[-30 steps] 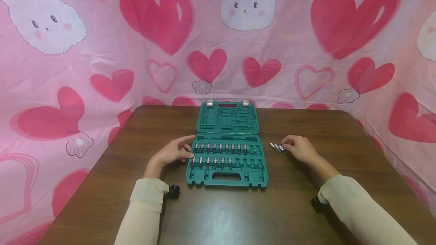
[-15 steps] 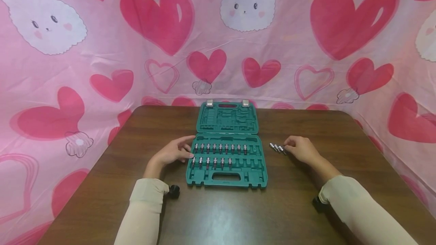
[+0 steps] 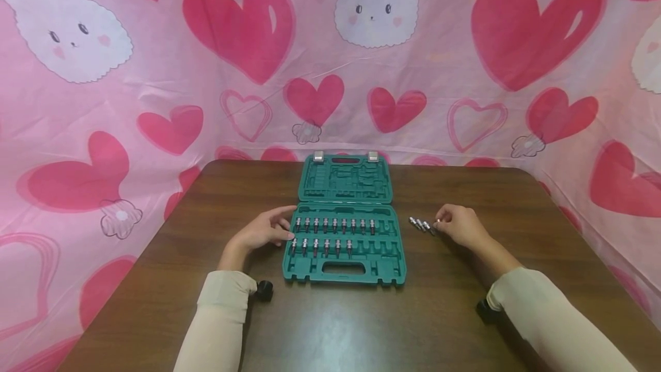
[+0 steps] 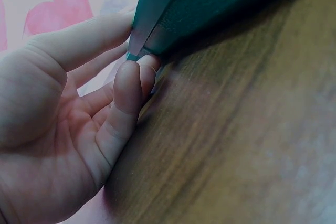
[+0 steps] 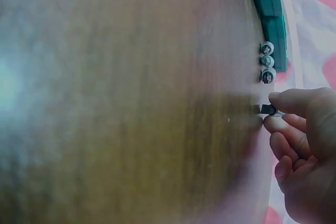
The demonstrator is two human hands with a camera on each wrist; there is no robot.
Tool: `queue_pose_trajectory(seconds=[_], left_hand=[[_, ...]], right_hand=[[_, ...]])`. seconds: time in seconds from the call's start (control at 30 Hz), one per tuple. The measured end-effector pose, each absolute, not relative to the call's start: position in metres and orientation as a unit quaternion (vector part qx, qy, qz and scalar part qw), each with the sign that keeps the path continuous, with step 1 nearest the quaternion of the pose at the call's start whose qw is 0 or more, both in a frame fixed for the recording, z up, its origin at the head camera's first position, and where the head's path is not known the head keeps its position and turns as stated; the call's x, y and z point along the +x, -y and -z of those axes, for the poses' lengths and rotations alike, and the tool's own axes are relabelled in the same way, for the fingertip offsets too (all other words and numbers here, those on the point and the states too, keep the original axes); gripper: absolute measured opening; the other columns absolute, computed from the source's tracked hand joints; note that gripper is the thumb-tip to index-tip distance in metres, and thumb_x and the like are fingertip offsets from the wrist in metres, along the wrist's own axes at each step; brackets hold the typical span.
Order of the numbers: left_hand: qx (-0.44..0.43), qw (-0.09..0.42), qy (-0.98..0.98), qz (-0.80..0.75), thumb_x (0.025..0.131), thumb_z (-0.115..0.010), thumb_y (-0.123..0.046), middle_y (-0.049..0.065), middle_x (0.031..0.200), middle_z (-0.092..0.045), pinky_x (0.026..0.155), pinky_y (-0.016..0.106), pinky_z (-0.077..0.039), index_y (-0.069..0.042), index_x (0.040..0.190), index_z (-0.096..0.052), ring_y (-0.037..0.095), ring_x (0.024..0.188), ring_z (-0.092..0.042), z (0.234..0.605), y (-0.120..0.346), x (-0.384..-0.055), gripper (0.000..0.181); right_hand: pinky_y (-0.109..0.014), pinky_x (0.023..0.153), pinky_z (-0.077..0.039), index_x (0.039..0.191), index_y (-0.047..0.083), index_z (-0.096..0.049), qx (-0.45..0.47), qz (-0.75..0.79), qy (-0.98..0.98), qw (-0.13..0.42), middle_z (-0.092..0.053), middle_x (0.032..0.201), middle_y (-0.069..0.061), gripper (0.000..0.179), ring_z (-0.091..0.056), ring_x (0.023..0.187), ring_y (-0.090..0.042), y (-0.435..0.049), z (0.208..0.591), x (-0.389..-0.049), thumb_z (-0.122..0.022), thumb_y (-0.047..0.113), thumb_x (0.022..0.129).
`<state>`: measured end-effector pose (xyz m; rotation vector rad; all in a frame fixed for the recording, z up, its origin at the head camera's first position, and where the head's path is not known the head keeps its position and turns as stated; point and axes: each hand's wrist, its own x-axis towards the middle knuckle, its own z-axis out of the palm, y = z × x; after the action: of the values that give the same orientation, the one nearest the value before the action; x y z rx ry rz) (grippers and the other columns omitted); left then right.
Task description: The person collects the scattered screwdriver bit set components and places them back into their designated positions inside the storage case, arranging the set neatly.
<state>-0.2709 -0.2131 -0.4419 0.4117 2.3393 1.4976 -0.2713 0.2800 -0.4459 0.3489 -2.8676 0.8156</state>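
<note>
A green plastic tool case (image 3: 380, 272) lies unfolded on the table, its moulded slots holding two rows of chrome bit sockets (image 3: 325, 224). My left hand (image 3: 265, 228) rests against the case's left edge, index finger reaching toward the hinge and thumb at the side. The left wrist view shows those fingertips (image 4: 126, 80) touching the case wall (image 4: 157, 9). To the right of the case, my right hand (image 3: 461, 225) pinches a bit socket (image 5: 269, 109) between thumb and index finger, its dark tip showing. Three more bit sockets (image 5: 268, 61) lie side by side close to that hand.
The case lid (image 3: 345, 179) with two metal latches (image 3: 372, 156) lies back toward the far table edge. Pink heart-patterned cloth (image 3: 330, 56) hangs around the brown wooden table (image 3: 330, 326). Unfilled slots (image 3: 379, 247) are at the right end of the front row.
My right hand has moved slightly right, away from the three loose bit sockets, and a bit socket now shows between its fingertips. The left hand and case stay put.
</note>
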Motion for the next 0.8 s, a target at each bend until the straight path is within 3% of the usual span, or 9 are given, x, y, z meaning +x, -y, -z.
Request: queue_pose_trajectory(seconds=[0.2, 0.47, 0.8], left_hand=[[0.145, 0.168, -0.820, -0.528, 0.088, -0.071, -0.006, 0.017, 0.097, -0.062, 0.068, 0.037, -0.054, -0.006, 0.149, -0.037, 0.028, 0.080, -0.062, 0.434, 0.211, -0.266, 0.070], [0.144, 0.164, -0.822, -0.527, 0.087, -0.073, -0.011, 0.015, 0.097, -0.063, 0.069, 0.037, -0.054, -0.012, 0.149, -0.038, 0.026, 0.080, -0.063, 0.441, 0.213, -0.270, 0.071], [0.149, 0.165, -0.821, -0.526, 0.088, -0.072, -0.009, 0.014, 0.098, -0.064, 0.068, 0.037, -0.054, -0.009, 0.150, -0.036, 0.026, 0.079, -0.061, 0.443, 0.215, -0.271, 0.072]], right_hand=[[-0.035, 0.062, -0.043, 0.086, 0.006, -0.067, 0.102, -0.292, 0.946, 0.091, -0.065, 0.073, 0.000, 0.011, -0.058, 0.068, -0.018, -0.275, 0.444, -0.267, -0.075, 0.012, 0.084], [-0.037, 0.066, -0.045, 0.090, 0.007, -0.067, 0.087, -0.309, 0.941, 0.109, -0.066, 0.077, -0.002, 0.013, -0.059, 0.072, -0.022, -0.264, 0.439, -0.265, -0.075, 0.015, 0.085], [-0.035, 0.065, -0.048, 0.094, 0.008, -0.067, 0.076, -0.347, 0.929, 0.102, -0.066, 0.080, -0.004, 0.013, -0.058, 0.073, -0.023, -0.247, 0.436, -0.260, -0.075, 0.016, 0.087]])
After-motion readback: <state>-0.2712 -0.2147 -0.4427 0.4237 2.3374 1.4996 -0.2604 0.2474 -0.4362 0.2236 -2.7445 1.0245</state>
